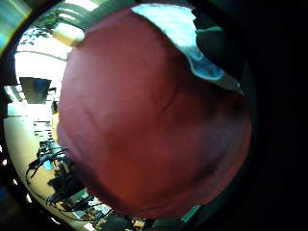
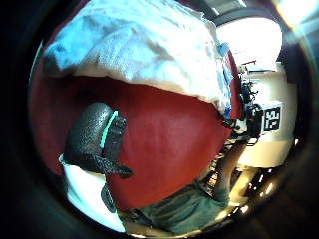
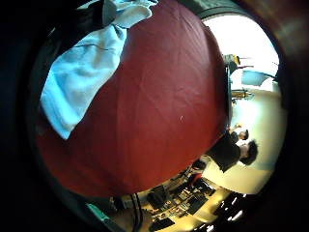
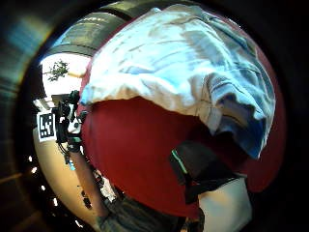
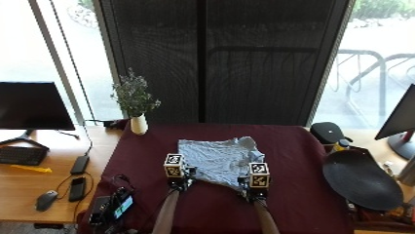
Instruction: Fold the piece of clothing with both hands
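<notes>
A light blue garment (image 5: 217, 161) lies mid-frame on the maroon-covered surface (image 5: 292, 195). The left hand (image 5: 178, 183) and right hand (image 5: 255, 191) sit at its near edge; whether their fingers pinch it, I cannot tell.

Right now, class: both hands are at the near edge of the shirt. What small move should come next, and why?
Probably lift the near edge and carry it away over the shirt: the left hand and right hand sit at its near corners, and it lies spread on the tablecloth.
</notes>
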{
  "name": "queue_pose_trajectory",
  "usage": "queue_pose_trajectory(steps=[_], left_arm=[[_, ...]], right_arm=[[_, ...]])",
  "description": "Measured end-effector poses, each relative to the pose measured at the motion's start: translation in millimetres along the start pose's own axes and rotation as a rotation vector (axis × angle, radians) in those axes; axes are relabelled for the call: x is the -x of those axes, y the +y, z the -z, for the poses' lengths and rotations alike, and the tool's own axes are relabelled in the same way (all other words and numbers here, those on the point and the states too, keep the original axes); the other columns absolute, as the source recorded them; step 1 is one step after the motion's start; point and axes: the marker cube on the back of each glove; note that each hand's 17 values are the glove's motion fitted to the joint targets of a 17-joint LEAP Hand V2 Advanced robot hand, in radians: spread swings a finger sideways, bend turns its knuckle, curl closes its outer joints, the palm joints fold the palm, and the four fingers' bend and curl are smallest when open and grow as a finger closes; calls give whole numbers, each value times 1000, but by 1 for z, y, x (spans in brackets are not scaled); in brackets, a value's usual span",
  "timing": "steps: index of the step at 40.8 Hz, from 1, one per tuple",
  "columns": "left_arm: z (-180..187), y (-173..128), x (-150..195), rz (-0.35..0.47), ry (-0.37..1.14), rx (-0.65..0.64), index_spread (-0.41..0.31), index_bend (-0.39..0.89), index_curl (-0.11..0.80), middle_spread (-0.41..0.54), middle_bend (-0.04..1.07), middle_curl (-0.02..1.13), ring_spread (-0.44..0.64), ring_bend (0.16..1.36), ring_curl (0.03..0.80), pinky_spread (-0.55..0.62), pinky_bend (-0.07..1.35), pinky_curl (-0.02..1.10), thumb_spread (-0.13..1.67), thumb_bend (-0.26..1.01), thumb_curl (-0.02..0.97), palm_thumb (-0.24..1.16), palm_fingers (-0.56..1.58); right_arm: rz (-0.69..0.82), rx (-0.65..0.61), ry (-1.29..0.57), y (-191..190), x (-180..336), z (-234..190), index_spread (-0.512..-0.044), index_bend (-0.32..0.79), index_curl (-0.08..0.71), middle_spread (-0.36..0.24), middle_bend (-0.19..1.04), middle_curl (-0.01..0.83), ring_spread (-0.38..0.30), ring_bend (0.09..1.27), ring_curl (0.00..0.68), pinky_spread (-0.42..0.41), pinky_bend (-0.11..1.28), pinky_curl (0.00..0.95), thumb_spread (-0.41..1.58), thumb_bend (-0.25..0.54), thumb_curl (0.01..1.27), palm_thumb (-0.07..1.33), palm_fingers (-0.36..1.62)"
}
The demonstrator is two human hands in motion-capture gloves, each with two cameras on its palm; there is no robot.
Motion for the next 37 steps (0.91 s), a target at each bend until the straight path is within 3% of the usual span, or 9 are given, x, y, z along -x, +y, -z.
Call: queue_pose_trajectory(steps=[4, 9, 12, 14, 15, 22, 27, 32, 37], left_arm=[[-16, -5, 9, 23, 3, 14, -28, 96, 187, 70, 189, 381, 192, 616, 336, 252, 601, 362, 1119, -17, 288, 465, 256], [-11, -7, 9, 33, -85, -152, -30, 117, 195, 68, 218, 389, 206, 618, 330, 243, 614, 365, 1137, -21, 288, 452, 288], [2, -23, 10, 10, -223, -385, -56, 137, 203, -16, 344, 415, 100, 663, 334, 210, 519, 336, 1156, 1, 293, 485, 506], [8, -28, 3, -19, -263, -495, -74, 156, 213, -54, 369, 411, 52, 667, 327, 199, 465, 318, 1162, 2, 296, 503, 571], [9, -27, 0, -25, -275, -522, -97, 215, 235, -80, 388, 418, 9, 674, 331, 188, 413, 306, 1167, 5, 299, 517, 652], [19, -26, -12, -67, -276, -655, -189, 294, 314, -199, 446, 453, -173, 686, 353, 112, 198, 264, 1190, 15, 311, 590, 930], [13, -12, -2, -80, -314, -534, -230, 313, 357, -252, 482, 487, -250, 684, 379, 68, 128, 248, 1186, 9, 320, 626, 1048], [-7, 9, 11, -77, -319, -263, -257, 294, 382, -287, 498, 505, -305, 701, 398, 27, 114, 234, 1165, -8, 328, 638, 1102], [23, 51, 6, -108, -327, -183, -273, 282, 405, -312, 512, 514, -333, 705, 410, 2, 118, 225, 1151, -13, 333, 652, 1131]], right_arm=[[-19, -2, 20, -8, -3, -8, -341, 110, 218, 66, 183, 218, 178, 403, 255, 175, 858, 360, 1037, -11, 315, 609, 31], [4, -27, -23, -12, -1, -14, -343, 162, 233, 23, 182, 233, 120, 460, 267, 129, 799, 340, 1072, 21, 333, 692, 155], [22, -28, -35, -10, 3, -19, -353, 254, 273, -35, 232, 261, 29, 524, 286, 91, 667, 301, 1121, 62, 351, 774, 410], [28, -48, -36, -7, 6, -20, -353, 249, 276, -61, 241, 271, -10, 522, 281, 78, 613, 286, 1146, 70, 355, 800, 472], [36, -60, -40, -6, 7, -20, -348, 277, 297, -88, 291, 294, -33, 527, 291, 63, 566, 278, 1164, 82, 358, 823, 565], [96, -120, -61, -5, 12, -26, -331, 259, 338, -150, 289, 323, -117, 499, 308, 3, 469, 269, 1213, 102, 369, 896, 716], [83, -177, 2, -30, -6, -49, -319, 179, 347, -167, 303, 349, -172, 520, 329, -56, 453, 285, 1189, 114, 392, 965, 914], [128, -93, -24, -1, -8, -31, -311, 116, 330, -173, 285, 362, -207, 541, 346, -121, 456, 300, 1145, 106, 410, 1008, 1071], [186, -32, -69, 24, -14, -8, -303, 93, 324, -175, 278, 382, -232, 566, 373, -163, 471, 327, 1110, 92, 423, 1038, 1121]])
